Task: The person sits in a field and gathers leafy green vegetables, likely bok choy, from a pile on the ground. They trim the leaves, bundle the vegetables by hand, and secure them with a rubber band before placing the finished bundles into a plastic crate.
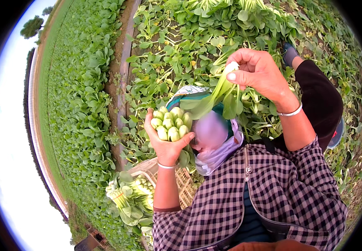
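My left hand (170,147) grips a bunch of bok choy (170,122), its pale green stem bases packed together and facing up. Held up to the right, a single bok choy (220,86) hangs leaves down from my right hand (257,73). My right thumb and fingers pinch it at its white base. The leaves of this plant reach close to the bunch in my left hand. Most of the bunch's leaves are hidden behind my left hand and wrist.
A person in a lavender scarf (220,160) is close beyond my hands. Near my left forearm is a plastic crate (184,188) beside bundled bok choy (119,199). Cut bok choy (246,18) lies heaped ahead. A growing crop (83,103) stands left, past a dark strip (125,62).
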